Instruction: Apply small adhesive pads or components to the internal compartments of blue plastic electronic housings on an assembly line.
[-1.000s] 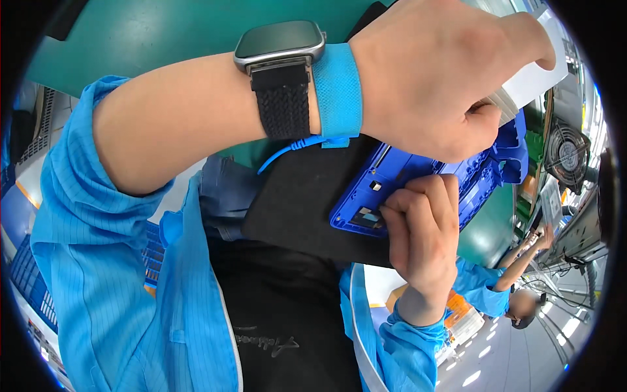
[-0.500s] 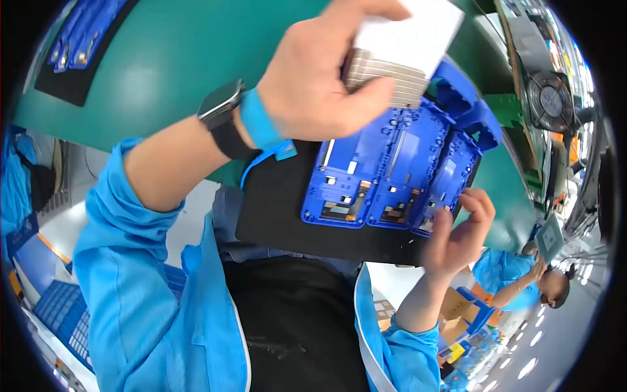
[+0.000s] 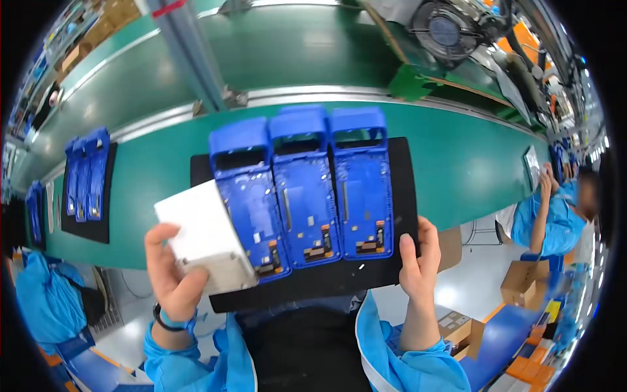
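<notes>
Blue plastic housings [image 3: 305,212], three in a row, are seen from the head view, laid open on a black mat [image 3: 313,297]. The mat is set on a green table [image 3: 457,170], and its near edge is poked out past the table's edge. A white flat block [image 3: 201,222] is clamped in the left hand [image 3: 175,274], with the thumb pressed on its face. Part of the left housing is hidden by this block. The mat's right edge is met by the right hand [image 3: 421,261], thumb on top; whether it is gripped cannot be told. The two hands are kept well apart. A tiny white bit [image 3: 361,266] is left on the mat.

Off to the left, more blue housings [image 3: 88,176] are laid on another mat [image 3: 91,230]. Behind the table, a metal post [image 3: 189,59] and a round fan [image 3: 444,31] are seen. Cardboard boxes [image 3: 522,281] are placed at the lower right, near a co-worker [image 3: 548,219] dressed in blue.
</notes>
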`<state>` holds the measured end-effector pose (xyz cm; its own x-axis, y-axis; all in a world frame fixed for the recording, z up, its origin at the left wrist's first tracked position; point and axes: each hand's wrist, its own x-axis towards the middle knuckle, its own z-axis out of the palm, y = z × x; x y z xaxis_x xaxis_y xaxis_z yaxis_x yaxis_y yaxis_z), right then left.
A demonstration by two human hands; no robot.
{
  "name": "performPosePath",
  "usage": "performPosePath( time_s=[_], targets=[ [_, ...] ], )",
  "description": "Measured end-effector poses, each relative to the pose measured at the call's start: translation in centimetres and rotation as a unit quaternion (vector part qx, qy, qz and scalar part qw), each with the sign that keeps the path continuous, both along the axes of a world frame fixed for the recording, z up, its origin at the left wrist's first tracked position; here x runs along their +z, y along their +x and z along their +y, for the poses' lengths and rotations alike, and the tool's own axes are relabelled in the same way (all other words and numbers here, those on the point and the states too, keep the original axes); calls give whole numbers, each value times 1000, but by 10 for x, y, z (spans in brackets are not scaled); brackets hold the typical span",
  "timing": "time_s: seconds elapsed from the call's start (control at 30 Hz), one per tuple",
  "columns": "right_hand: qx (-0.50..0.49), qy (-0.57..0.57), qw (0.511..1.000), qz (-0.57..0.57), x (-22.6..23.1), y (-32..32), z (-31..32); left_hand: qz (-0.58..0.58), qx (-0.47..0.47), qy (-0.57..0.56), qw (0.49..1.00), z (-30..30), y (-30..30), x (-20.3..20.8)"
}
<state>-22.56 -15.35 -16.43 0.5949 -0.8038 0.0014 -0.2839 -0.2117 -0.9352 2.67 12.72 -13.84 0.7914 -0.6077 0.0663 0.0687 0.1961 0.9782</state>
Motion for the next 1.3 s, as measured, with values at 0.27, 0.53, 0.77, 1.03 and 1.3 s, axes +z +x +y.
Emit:
performPosePath(
  time_s=[0.27,0.53,0.77,1.03,1.3],
  targets=[
    [0,31,995,-96,5,-65,-76,68,-87,-43,993,-27,-48,44],
    [-46,-179,969,165,-2,-120,-190,150,-403,-131,893,-138,-114,6],
    [111,-351,929,27,23,-78,-72,376,-305,-125,866,-189,-140,-34],
    [46,-435,885,162,-36,-76,-7,415,-312,-98,849,-218,-139,-27],
    [-145,-508,809,257,-61,-155,-111,129,-282,-71,948,-119,-62,2]
  ],
)
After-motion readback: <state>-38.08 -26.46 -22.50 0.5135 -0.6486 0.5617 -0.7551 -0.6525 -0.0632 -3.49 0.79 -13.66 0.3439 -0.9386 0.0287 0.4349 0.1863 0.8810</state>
